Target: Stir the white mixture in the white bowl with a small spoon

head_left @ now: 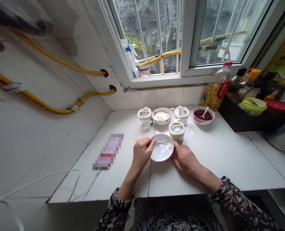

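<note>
Between the fingertips of my left hand (142, 152) is the handle of a small white spoon (165, 141). Its scoop end hangs over a shallow white bowl (161, 157), where some white grains or clumps lie. My right hand (187, 159) holds the bowl's right side, fingers curved along the rim. Just behind the bowl stands a lidded clear seasoning jar (177, 131). Farther back, two similar jars, one on the left (145, 115) and one on the right (182, 115), flank a bowl of pale granules (161, 116).
To the right back sits a bowl of dark red beans (203, 117) with a white spoon in it. Behind it stand an oil bottle (213, 93) and a black rack (231, 112) of condiments. On the left lie a blurred-out phone-like object (108, 152) and a white cable (78, 179).
</note>
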`<state>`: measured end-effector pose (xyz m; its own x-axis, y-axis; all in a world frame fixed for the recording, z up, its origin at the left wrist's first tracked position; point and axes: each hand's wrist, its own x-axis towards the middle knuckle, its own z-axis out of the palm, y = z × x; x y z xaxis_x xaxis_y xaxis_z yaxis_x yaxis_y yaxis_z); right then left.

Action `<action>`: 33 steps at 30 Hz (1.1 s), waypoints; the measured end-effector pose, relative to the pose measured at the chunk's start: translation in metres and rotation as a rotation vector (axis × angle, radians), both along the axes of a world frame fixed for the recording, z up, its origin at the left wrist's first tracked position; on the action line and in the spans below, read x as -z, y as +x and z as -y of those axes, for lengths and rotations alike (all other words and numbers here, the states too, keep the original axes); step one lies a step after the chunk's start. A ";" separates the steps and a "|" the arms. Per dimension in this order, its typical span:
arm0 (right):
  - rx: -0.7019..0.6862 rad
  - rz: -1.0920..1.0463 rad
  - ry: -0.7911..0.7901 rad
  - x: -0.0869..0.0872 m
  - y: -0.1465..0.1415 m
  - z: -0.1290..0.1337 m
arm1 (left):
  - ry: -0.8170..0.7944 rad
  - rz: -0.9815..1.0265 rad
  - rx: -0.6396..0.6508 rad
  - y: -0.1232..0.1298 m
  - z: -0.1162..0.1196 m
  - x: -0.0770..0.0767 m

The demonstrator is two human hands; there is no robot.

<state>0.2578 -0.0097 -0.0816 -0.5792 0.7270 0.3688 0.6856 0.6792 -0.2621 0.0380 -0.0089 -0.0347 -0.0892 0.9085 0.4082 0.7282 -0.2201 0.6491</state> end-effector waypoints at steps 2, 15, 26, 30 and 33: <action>-0.002 -0.001 -0.011 -0.001 0.000 0.000 | -0.013 0.052 0.021 0.000 0.001 -0.002; -0.014 -0.006 0.001 -0.006 -0.001 0.002 | -0.059 0.228 0.032 -0.003 0.002 -0.008; -0.014 0.000 0.022 -0.004 0.000 0.001 | -0.144 0.325 0.033 -0.015 0.000 -0.007; -0.015 -0.006 0.010 -0.005 0.000 0.001 | -0.159 0.404 0.047 -0.019 -0.004 -0.011; -0.017 0.002 0.021 -0.005 0.000 0.001 | -0.132 0.415 0.030 -0.017 -0.008 -0.022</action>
